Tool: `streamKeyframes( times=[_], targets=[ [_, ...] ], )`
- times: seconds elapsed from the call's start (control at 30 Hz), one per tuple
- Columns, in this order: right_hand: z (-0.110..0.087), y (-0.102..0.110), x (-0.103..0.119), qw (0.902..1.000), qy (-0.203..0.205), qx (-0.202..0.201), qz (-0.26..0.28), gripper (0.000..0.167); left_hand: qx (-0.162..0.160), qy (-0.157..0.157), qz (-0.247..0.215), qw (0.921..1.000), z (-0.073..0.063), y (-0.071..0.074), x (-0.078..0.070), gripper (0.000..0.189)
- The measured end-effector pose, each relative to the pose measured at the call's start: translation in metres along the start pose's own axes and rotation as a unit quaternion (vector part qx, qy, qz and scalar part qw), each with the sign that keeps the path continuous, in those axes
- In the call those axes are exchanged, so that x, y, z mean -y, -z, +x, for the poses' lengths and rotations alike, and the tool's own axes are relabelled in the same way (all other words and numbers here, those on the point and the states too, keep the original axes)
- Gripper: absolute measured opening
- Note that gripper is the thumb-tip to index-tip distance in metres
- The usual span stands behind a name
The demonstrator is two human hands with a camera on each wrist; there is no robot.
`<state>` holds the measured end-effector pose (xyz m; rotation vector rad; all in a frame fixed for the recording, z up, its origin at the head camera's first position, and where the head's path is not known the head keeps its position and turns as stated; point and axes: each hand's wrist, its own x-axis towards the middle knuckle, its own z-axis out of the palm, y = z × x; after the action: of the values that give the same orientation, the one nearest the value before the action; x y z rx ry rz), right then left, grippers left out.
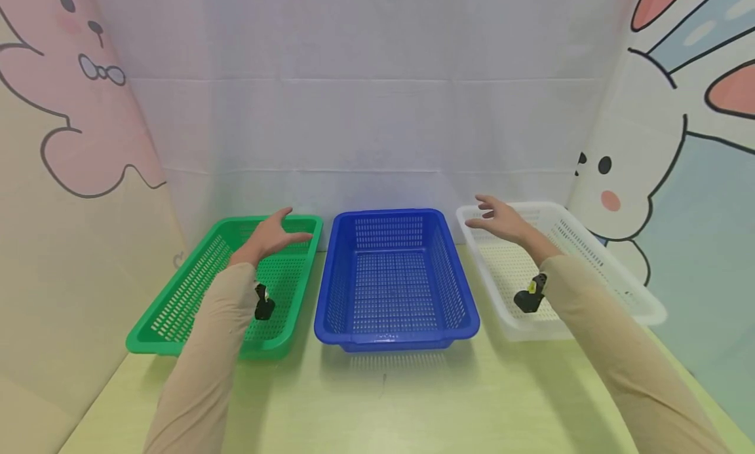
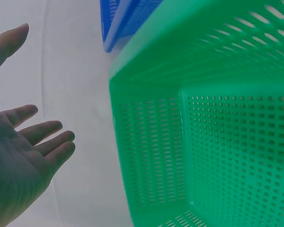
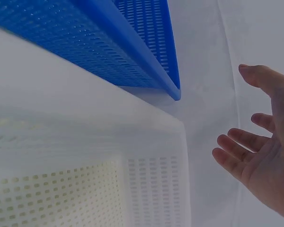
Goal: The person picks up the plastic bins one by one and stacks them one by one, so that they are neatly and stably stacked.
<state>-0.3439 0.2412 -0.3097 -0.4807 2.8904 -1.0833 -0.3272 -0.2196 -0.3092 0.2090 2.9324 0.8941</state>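
My left hand (image 1: 272,236) hovers above the green basket (image 1: 277,344), thumb spread from the fingers and nothing held. In the left wrist view the same hand (image 2: 23,161) has its palm showing and its fingers relaxed, apart from the green basket's wall (image 2: 151,151). Over the far part of the white basket (image 1: 637,300) is my right hand (image 1: 501,221), also holding nothing. The right wrist view shows that hand (image 3: 270,156) with loosely extended fingers, away from the white basket's rim (image 3: 180,142). Between the two stands a blue basket (image 1: 395,339) with a bare slatted bottom.
All three baskets stand side by side on a pale yellow-green table (image 1: 377,401). A white cloth (image 1: 366,126) hangs behind them. Cartoon-printed panels, one with a pink animal (image 1: 88,152) and one with a white rabbit (image 1: 637,179), flank the table. Each wrist carries a small black camera (image 1: 264,304).
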Motion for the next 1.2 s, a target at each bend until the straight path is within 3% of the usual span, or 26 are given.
streamKeyframes(
  times=[0.23,0.57,0.73,1.0,1.2],
  targets=[
    [0.0,-0.006,0.004,0.998,-0.01,0.017,0.06,0.075,0.01,-0.017,-0.043,0.9989,0.0,-0.005,-0.011,0.091],
    [-0.001,-0.018,0.009,0.9932,-0.035,0.043,0.103,0.072,0.024,-0.031,-0.109,0.9933,0.004,-0.016,-0.017,0.081],
    [-0.001,-0.025,0.01,0.9912,-0.046,0.047,0.115,0.072,0.029,-0.033,-0.118,0.992,0.007,-0.021,-0.019,0.077],
    [0.0,-0.037,0.009,0.9896,-0.05,0.052,0.124,0.074,0.065,-0.033,-0.133,0.9885,0.007,-0.029,-0.023,0.077],
    [0.001,-0.045,0.009,0.9881,-0.049,0.072,0.127,0.075,0.074,-0.015,-0.14,0.9873,0.008,-0.034,-0.02,0.079]
  ],
)
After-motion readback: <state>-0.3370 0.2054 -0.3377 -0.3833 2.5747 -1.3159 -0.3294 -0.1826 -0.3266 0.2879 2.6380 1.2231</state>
